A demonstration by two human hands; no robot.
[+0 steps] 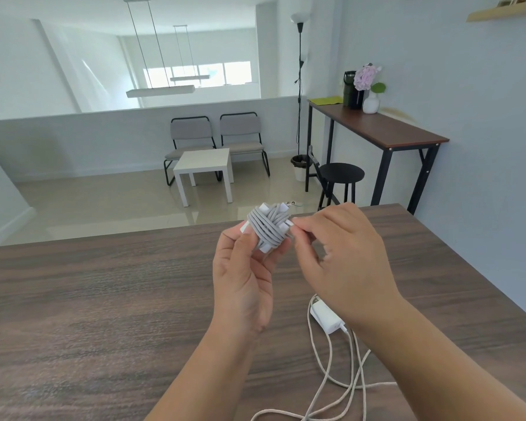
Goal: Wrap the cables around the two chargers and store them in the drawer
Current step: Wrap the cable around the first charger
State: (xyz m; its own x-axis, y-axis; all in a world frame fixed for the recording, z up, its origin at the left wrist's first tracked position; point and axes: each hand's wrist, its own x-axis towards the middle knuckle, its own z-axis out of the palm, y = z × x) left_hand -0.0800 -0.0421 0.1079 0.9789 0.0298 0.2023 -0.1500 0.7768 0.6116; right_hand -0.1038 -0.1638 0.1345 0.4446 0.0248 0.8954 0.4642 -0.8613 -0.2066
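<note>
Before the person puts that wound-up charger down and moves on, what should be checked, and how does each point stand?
1. First charger wound: ok, grey cable is wrapped round it in many turns.
2. Cable end secured: cannot tell; the right hand pinches the white plug end beside the bundle, not clearly tucked.
3. Bundle held firmly: ok, the left hand grips it above the table.
4. Second charger wound: not ok, it lies on the table with its cable in loose loops.
5. Drawer ready: cannot tell, no drawer is in view.
</note>
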